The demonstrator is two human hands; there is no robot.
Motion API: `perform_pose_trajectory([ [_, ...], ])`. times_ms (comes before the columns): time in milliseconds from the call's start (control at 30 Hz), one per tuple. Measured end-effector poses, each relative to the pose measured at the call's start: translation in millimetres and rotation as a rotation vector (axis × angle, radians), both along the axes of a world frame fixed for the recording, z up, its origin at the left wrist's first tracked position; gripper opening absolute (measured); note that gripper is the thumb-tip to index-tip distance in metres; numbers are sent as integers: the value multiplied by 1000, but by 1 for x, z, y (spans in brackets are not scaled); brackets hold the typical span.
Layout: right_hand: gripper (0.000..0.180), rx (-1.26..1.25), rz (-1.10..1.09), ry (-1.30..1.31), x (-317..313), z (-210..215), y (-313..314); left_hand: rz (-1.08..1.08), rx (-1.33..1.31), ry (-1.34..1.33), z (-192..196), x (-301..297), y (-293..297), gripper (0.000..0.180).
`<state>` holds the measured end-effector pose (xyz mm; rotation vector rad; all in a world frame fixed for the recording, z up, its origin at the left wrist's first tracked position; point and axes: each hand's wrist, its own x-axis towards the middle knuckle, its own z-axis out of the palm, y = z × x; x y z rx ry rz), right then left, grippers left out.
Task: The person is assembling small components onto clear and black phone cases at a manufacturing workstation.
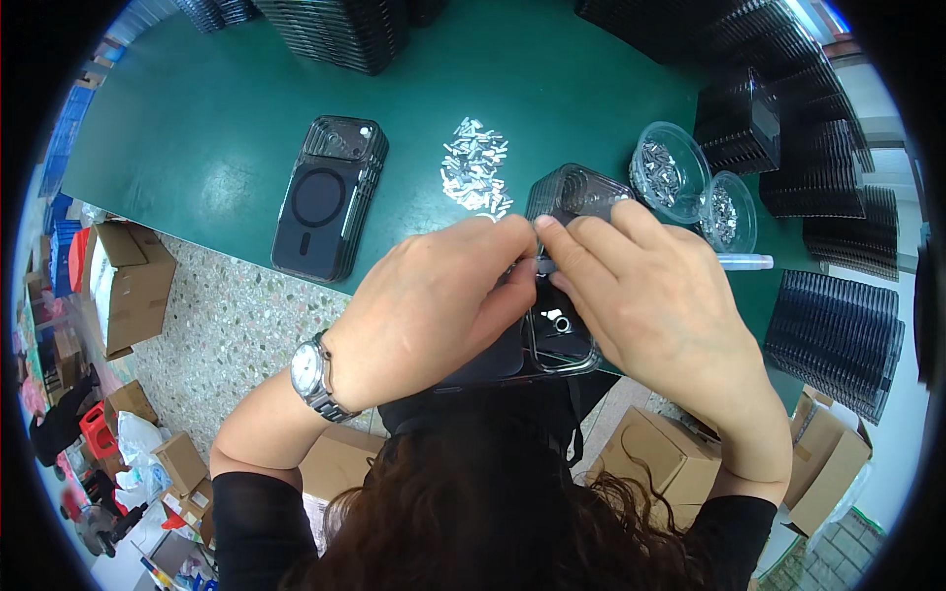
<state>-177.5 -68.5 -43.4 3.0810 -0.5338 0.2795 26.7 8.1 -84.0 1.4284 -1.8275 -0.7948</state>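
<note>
Both hands meet over a dark phone case [574, 362] with a clear rim and a camera cutout, close to the table's front edge. My left hand [434, 286], with a watch on the wrist, is closed in a pinch above the case; whatever its fingertips hold is hidden. Closed around a pale pen-like tool [746, 261], my right hand [636, 281] has its fingertips almost touching the left ones. The tool's back end sticks out to the right, and its tip lies between the hands. Just behind them stands another clear case stack [581, 187], partly covered by my fingers.
A stack of dark phone cases [320, 202] stands at left on the green table [217, 148]. Small silvery pieces [475, 167] lie heaped mid-table. Two clear bowls [680, 192] with metal bits stand at right, near stacked black trays [833, 335]. Cardboard boxes [650, 458] sit below.
</note>
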Motion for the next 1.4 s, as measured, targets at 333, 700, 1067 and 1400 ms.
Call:
perform_pose_trajectory([
  [333,12,91,-133,-33,25,-2,5,125,-14,-73,0,10,9,9],
  [700,22,406,-282,96,58,-58,-118,231,121,278,-36,40,43,11],
  [1067,20,283,-224,346,93,-76,-126,229,247,295,-45,47,38,13],
  [1400,20,362,-197,377,92,-71,-123,318,251,314,-46,46,34,13],
])
